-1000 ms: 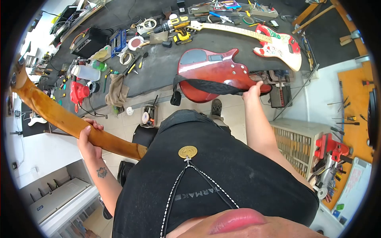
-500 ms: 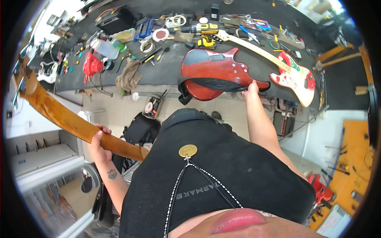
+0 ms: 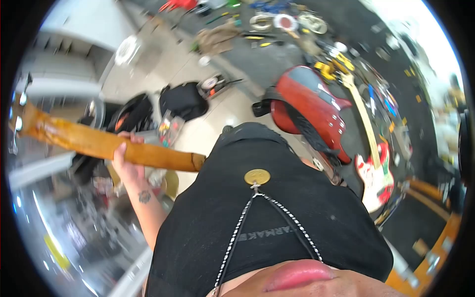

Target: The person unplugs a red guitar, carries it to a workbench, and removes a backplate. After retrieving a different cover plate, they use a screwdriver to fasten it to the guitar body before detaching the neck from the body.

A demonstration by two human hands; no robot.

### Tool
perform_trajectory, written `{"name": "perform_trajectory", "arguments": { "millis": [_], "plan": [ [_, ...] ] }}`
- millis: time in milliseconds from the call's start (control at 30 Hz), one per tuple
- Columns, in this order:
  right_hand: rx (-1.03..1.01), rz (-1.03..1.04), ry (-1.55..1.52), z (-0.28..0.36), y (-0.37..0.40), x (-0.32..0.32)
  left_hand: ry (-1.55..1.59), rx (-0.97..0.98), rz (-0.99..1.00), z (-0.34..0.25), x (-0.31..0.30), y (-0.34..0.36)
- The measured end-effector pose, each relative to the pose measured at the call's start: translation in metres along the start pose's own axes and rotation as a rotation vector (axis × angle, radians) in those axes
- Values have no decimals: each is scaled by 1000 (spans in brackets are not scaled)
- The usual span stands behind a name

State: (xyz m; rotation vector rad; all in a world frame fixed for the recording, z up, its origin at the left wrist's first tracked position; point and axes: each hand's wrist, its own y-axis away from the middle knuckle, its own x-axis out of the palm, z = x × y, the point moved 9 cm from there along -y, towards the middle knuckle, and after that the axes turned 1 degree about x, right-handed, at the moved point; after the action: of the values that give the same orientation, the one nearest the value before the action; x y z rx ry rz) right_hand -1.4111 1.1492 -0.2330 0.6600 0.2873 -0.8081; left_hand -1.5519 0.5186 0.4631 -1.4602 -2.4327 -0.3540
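Observation:
My left hand [image 3: 129,158] is wrapped round a loose guitar neck [image 3: 173,157] of amber-brown wood. Its headstock with metal tuners points to the far left, and its square heel end reaches my shirt. On the bench at right lies a glossy red guitar body [image 3: 309,94], with a black strap [image 3: 304,123] across it. A sliver of my right arm [image 3: 309,162] shows beside my shirt; the right hand itself is hidden. Beyond the red body rests a white and red guitar [image 3: 374,173] with a pale neck.
The dark workbench [image 3: 267,57] carries tape rolls [image 3: 261,22], a brown cloth [image 3: 217,38] and a yellow drill [image 3: 325,70]. On the tiled floor stand a black bag [image 3: 184,101] and a small tool box [image 3: 213,84]. Blurred shelving and glass lie at left.
My view has turned toward the left, so the bench has swung to the right. My right hand has left the red guitar body and dropped from sight. The left hand keeps the neck.

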Motion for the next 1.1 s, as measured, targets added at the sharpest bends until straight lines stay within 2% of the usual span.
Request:
{"name": "perform_trajectory", "arguments": {
  "millis": [33, 67, 167, 267, 367, 400, 433, 500, 567, 667, 800, 833, 900, 967, 1033, 1100],
  "plan": [
    [131, 304, -38, 47, 31, -62, -23, 21, -91, -7, -13, 9],
    [149, 482, -1, 83, 38, -92, -38, 52, -94, -15, -23, 13],
    [94, 795, 170, 192, 27, -160, -74, 102, -115, -33, -52, 28],
    [69, 762, 383, 315, -32, -220, -91, 191, -207, -53, -80, 35],
    [275, 453, 628, 548, -78, -273, -139, 284, -251, -78, -116, 34],
    [342, 475, 585, 588, -99, -269, -138, 300, -278, -87, -133, 33],
    [323, 486, 604, 596, -128, -254, -161, 324, -253, -99, -147, 30],
    [38, 280, 696, 638, -193, -230, -188, 351, -259, -120, -177, 25],
    [45, 310, 766, 678, -236, -201, -226, 385, -260, -142, -200, 20],
    [-165, 391, 651, 766, -301, -145, -230, 413, -238, -164, -244, 10],
    [-378, 539, 531, 873, -359, -94, -204, 448, -345, -180, -290, 13],
    [-407, 566, 555, 890, -381, -81, -205, 467, -388, -185, -302, 17],
    [-339, 743, 535, 915, -422, -48, -211, 482, -451, -186, -317, 29],
    [-398, 839, 584, 947, -468, -3, -222, 489, -602, -186, -326, 50],
    [-353, 913, 412, 979, -523, 63, -229, 528, -734, -192, -324, 75],
    [-581, 862, 407, 1030, -568, 149, -221, 567, -852, -191, -323, 102]
  ]
}}
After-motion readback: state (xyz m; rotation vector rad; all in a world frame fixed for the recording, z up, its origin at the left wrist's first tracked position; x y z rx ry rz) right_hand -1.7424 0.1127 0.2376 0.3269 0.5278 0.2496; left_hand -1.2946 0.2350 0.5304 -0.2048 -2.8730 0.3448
